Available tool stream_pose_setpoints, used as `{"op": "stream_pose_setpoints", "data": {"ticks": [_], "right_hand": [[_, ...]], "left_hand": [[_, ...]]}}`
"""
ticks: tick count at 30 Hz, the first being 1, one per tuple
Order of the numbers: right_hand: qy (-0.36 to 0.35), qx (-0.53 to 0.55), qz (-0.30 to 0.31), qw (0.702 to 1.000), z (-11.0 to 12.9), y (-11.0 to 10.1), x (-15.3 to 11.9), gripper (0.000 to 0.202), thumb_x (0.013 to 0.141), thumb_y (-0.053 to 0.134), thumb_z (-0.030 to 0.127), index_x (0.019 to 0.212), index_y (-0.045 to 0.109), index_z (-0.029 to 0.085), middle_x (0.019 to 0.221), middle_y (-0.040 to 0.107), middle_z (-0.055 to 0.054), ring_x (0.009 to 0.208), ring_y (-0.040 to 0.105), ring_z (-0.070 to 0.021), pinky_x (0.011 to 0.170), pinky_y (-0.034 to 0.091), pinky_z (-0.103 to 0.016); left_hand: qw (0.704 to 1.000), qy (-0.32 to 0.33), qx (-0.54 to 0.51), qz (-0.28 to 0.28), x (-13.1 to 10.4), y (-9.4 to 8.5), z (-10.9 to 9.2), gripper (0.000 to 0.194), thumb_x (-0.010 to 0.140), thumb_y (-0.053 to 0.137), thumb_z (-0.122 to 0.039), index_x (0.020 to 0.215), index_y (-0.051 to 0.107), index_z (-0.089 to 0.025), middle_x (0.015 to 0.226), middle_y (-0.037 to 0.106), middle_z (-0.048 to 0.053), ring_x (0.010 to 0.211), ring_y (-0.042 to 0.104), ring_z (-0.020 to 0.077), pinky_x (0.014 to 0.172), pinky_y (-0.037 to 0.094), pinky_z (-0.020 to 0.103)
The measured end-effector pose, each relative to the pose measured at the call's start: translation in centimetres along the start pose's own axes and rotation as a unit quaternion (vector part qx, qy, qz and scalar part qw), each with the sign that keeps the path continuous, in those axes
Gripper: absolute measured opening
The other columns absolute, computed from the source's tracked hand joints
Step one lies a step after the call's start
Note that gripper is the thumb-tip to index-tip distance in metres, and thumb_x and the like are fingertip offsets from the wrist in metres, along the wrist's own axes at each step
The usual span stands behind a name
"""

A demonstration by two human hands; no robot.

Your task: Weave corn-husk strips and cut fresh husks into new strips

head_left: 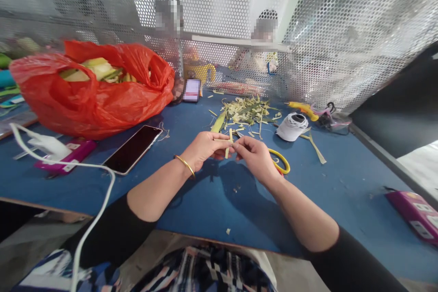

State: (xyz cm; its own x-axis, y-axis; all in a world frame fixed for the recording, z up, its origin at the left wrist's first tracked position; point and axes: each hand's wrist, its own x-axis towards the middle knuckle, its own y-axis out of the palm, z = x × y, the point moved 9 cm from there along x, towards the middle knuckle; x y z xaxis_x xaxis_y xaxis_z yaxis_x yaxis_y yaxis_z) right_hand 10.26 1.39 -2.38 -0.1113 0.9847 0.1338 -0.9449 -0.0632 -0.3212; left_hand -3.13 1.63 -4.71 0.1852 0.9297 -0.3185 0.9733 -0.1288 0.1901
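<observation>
Between my two hands, above the blue table [205, 200], is a narrow pale yellow-green strip of plant husk [230, 136]. My left hand [208, 148], with a gold bangle at the wrist, pinches it between thumb and fingers. My right hand [252, 151] is closed with its fingertips at the strip's right side. Just beyond my hands lies a heap of cut husk pieces [248, 110], with a longer green husk [219, 122] at its left. Yellow-handled scissors [282, 162] lie partly hidden behind my right hand.
A red plastic bag [137, 100] of husks stands at the back left. Near it are a dark phone [133, 149], a purple box [66, 157] and a white cable [111, 182]. A white roll [292, 127] and a yellow tool [304, 110] lie right. Perforated metal screens the back.
</observation>
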Motion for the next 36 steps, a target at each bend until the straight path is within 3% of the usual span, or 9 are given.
{"op": "stream_pose_setpoints", "data": {"ticks": [5, 10, 15, 19, 24, 27, 31, 36], "right_hand": [[-0.01, 0.009, -0.03, 0.999, -0.1, -0.1, -0.2, 0.023, 0.075, 0.058, 0.044, 0.069, 0.06, 0.022, 0.06, 0.061, 0.001, 0.057, 0.054, -0.015, 0.059, 0.043, -0.029], [-0.026, -0.074, -0.034, 0.996, 0.0, -0.1, -0.2, 0.02, 0.079, 0.054, 0.035, 0.063, 0.052, 0.023, 0.058, 0.057, 0.002, 0.057, 0.049, -0.0143, 0.057, 0.037, -0.027], [-0.065, -0.146, -0.026, 0.987, 1.6, 0.1, -0.7, 0.021, 0.079, 0.054, 0.026, 0.059, 0.047, 0.023, 0.057, 0.051, 0.002, 0.058, 0.045, -0.0142, 0.058, 0.032, -0.027], [-0.086, -0.148, -0.032, 0.985, 2.8, -0.2, -1.2, 0.026, 0.078, 0.056, 0.028, 0.056, 0.045, 0.023, 0.056, 0.05, 0.002, 0.058, 0.044, -0.014, 0.058, 0.032, -0.028], [0.015, -0.033, -0.032, 0.999, 0.7, -1.4, -0.2, 0.035, 0.077, 0.064, 0.051, 0.06, 0.057, 0.021, 0.049, 0.052, 0.003, 0.05, 0.044, -0.0124, 0.052, 0.033, -0.027], [0.079, 0.085, -0.058, 0.992, -0.9, -2.2, 0.4, 0.046, 0.064, 0.074, 0.064, 0.063, 0.06, 0.02, 0.049, 0.052, 0.004, 0.05, 0.047, -0.0113, 0.053, 0.037, -0.026], [0.102, 0.179, -0.023, 0.978, -1.5, -1.2, 0.6, 0.05, 0.051, 0.084, 0.061, 0.065, 0.063, 0.019, 0.056, 0.061, 0.002, 0.05, 0.046, -0.0088, 0.053, 0.039, -0.025], [0.099, 0.179, -0.01, 0.979, -1.5, -0.4, 0.3, 0.041, 0.055, 0.084, 0.053, 0.063, 0.063, 0.018, 0.058, 0.063, 0.001, 0.051, 0.047, -0.0086, 0.053, 0.04, -0.025]], "left_hand": [[0.997, -0.021, -0.076, 0.027, 0.1, 0.9, 0.9, 0.025, 0.077, 0.08, -0.038, 0.084, 0.071, -0.016, 0.066, 0.071, 0.003, 0.056, 0.065, 0.0119, 0.054, 0.049, 0.021], [1.0, 0.024, -0.009, -0.001, 0.1, 1.3, 1.0, 0.016, 0.075, 0.081, -0.025, 0.077, 0.07, -0.014, 0.056, 0.064, -0.002, 0.047, 0.057, 0.0071, 0.047, 0.041, 0.017], [0.998, 0.053, 0.028, -0.033, 0.1, 1.0, 0.5, 0.026, 0.078, 0.078, -0.028, 0.062, 0.063, -0.014, 0.052, 0.059, -0.002, 0.043, 0.052, 0.0071, 0.043, 0.037, 0.019], [0.998, 0.056, 0.02, -0.021, 0.1, 0.9, 0.3, 0.025, 0.074, 0.08, -0.03, 0.064, 0.065, -0.014, 0.052, 0.058, -0.003, 0.042, 0.049, 0.0067, 0.043, 0.037, 0.02], [0.999, 0.039, -0.001, 0.015, 0.0, 0.9, 0.3, 0.022, 0.072, 0.081, -0.032, 0.075, 0.072, -0.013, 0.055, 0.058, -0.002, 0.045, 0.049, 0.006, 0.046, 0.035, 0.019], [0.997, 0.028, -0.011, 0.076, -0.4, 1.8, 0.3, 0.027, 0.075, 0.079, -0.04, 0.082, 0.074, -0.014, 0.057, 0.057, -0.002, 0.047, 0.048, 0.0059, 0.047, 0.035, 0.019], [0.994, 0.015, 0.011, 0.111, -0.8, 2.7, 0.6, 0.037, 0.083, 0.068, -0.053, 0.075, 0.071, -0.016, 0.055, 0.053, -0.002, 0.045, 0.043, 0.0064, 0.045, 0.032, 0.021], [0.996, 0.014, 0.047, 0.079, -0.6, 2.4, 1.1, 0.033, 0.075, 0.078, -0.044, 0.064, 0.063, -0.017, 0.049, 0.043, -0.005, 0.043, 0.035, 0.0052, 0.045, 0.025, 0.022]]}}
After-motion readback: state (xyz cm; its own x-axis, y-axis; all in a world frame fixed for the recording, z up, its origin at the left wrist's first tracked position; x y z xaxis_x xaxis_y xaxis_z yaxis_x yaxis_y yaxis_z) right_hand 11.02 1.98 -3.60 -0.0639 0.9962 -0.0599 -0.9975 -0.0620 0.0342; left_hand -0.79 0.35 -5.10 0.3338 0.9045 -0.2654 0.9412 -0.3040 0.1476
